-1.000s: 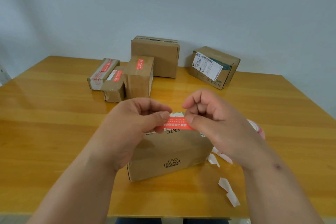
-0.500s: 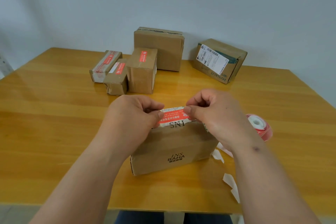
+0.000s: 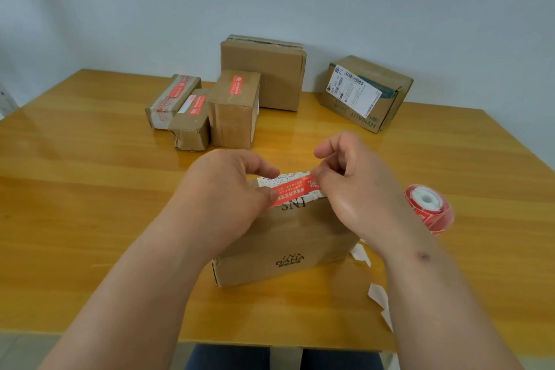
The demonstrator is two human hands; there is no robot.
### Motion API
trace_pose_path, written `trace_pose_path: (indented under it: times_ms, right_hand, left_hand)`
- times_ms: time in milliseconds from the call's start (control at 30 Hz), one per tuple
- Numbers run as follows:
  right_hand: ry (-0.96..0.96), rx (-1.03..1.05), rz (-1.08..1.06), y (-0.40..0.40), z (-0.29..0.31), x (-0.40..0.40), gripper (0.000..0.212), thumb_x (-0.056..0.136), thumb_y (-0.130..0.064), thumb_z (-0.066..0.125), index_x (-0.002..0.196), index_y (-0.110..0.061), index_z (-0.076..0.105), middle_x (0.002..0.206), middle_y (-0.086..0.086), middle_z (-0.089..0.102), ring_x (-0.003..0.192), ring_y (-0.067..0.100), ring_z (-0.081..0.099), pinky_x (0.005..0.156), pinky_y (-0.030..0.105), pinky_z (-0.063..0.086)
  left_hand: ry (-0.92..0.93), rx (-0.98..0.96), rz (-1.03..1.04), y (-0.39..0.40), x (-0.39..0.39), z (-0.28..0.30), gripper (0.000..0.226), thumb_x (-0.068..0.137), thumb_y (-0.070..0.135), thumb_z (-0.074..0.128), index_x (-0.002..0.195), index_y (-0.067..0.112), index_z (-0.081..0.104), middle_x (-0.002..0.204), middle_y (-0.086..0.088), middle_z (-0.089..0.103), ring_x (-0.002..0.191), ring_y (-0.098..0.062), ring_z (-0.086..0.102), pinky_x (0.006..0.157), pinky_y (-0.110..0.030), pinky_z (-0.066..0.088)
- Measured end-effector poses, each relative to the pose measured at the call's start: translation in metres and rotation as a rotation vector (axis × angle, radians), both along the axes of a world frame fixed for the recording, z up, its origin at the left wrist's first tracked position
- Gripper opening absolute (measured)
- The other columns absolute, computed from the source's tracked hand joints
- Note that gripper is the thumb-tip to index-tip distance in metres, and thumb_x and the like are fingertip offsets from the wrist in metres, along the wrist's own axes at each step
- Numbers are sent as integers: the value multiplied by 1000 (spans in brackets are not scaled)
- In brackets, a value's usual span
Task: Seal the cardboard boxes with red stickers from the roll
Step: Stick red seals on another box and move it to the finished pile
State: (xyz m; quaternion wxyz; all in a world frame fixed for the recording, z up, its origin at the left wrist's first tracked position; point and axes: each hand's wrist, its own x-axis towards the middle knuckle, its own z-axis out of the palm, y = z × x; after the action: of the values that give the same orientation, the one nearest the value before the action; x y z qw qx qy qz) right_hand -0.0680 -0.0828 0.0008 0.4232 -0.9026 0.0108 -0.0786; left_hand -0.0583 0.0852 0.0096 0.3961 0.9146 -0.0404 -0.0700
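- Head view: both hands over a cardboard box at the near middle of the wooden bench
- left hand pinches the left end of a red sticker between thumb and fingers
- right hand pinches the sticker's right end, index finger raised and curled
- sticker stretched across the box's top far edge, over a white label; can't tell if it's stuck down
- sticker roll, red with white core, on the bench just right of the right hand
- white backing scraps on the bench right of the box
- far side: three small boxes with red stickers on top, touching each other
- bigger plain box behind them, labelled box to its right, tilted
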Motion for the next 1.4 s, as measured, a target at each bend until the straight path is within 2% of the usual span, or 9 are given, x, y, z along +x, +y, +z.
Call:
trace_pose_path:
  times_ms: [133,200,300,467,567,667,833,967,1400]
  right_hand:
    - [9,-134,-7,1,-2,0,12,96,-24,52,100,-32,44,81,-13,54,71,2,53,49,12,39]
    - [28,-194,-11,2,-3,1,13,95,-24,51,101,-33,43,84,-14,53,73,2,52,50,15,33]
    - [34,-265,-4,6,-6,4,14,95,-22,49,102,-32,42,89,-12,52,77,5,50,53,17,30]
    - [33,-319,4,8,-11,7,14,95,-19,47,100,-30,42,94,-9,52,86,12,50,57,16,32]
    - [26,-348,11,8,-14,8,15,94,-18,48,100,-31,42,93,-10,51,84,10,47,59,14,31]
    - [10,-372,18,9,-16,8,16,94,-18,49,99,-30,42,89,-10,49,80,8,45,57,14,30]
    - [-6,-399,32,9,-18,9,16,93,-16,49,98,-29,41,87,-10,48,80,10,46,58,18,32]
    - [-5,-408,39,10,-17,8,15,93,-16,48,98,-28,41,88,-9,48,82,11,47,64,26,35]
    - [-26,-474,-59,16,-17,7,14,90,-19,54,101,-22,47,93,-4,52,81,14,45,57,21,34]
  left_hand:
    - [-76,103,-3,-3,1,-3,25,87,32,70,109,37,61,99,11,67,83,-10,59,50,-8,36]
    - [-111,143,-15,-5,3,-5,25,88,29,68,112,32,60,97,14,63,84,-8,57,54,-8,37]
    - [-139,208,-12,-9,8,-8,29,92,25,64,119,30,57,104,9,65,94,-11,56,60,-8,36]
    - [-172,279,36,-15,11,-12,38,91,24,63,126,32,50,109,5,66,102,-14,58,71,-21,46]
    - [-223,337,61,-18,8,-17,44,88,22,64,127,35,47,101,6,66,95,-18,60,76,-33,56]
    - [-268,354,64,-19,6,-18,46,88,19,62,127,35,44,95,6,64,88,-19,60,74,-38,57]
    - [-263,414,54,-21,5,-20,46,90,20,61,129,35,41,101,6,66,91,-19,60,73,-35,56]
    - [-237,362,69,-19,5,-21,39,92,24,58,128,33,45,104,6,65,94,-18,59,75,-34,54]
    - [-250,324,53,-16,5,-24,32,91,29,61,121,30,51,108,6,58,98,-15,54,76,-29,51]
